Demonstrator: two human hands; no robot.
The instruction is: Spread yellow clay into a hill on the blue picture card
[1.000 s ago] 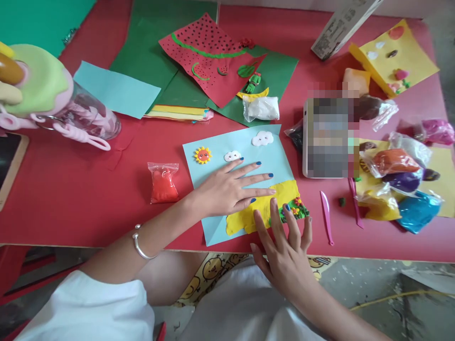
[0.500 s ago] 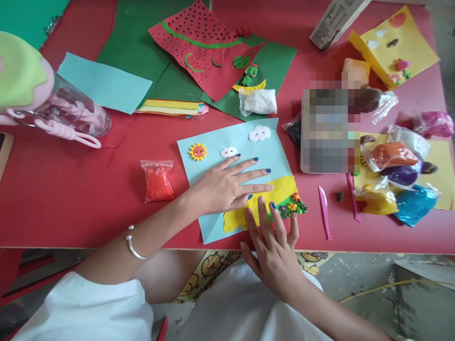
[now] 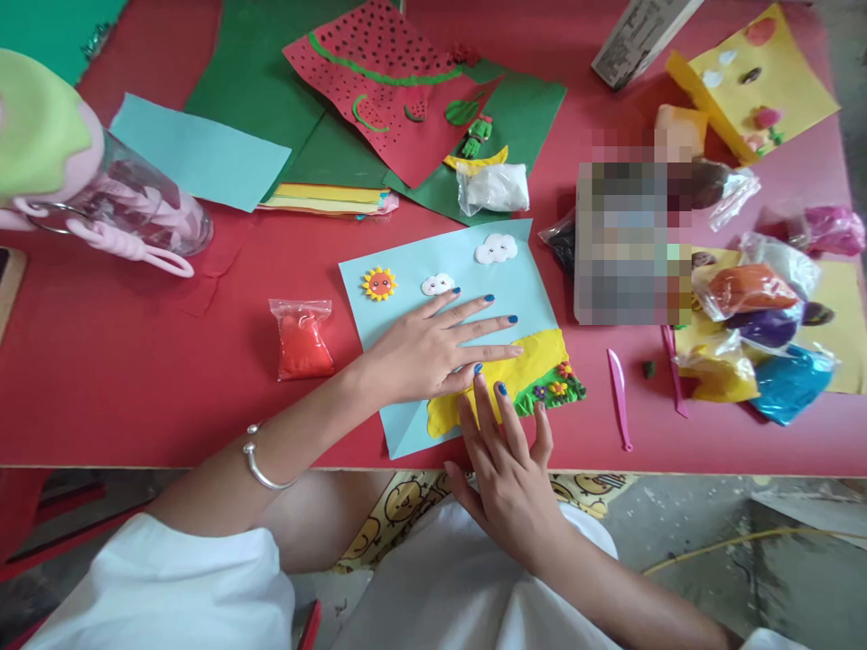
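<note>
The right hand [image 3: 511, 483] has room rightward until the pink knife [image 3: 619, 400].

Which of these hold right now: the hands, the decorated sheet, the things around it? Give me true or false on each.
1. The left hand lies spread over the decorated blue sheet. True.
2. The right hand is clenched in a fist. False: the right hand has its fingers spread.
3. The sun is left of both clouds. True.
4. A bracelet circles the right forearm. False: the silver bracelet is on the left.
5. The bag of red clay lies apart from the sheet. True.
</note>
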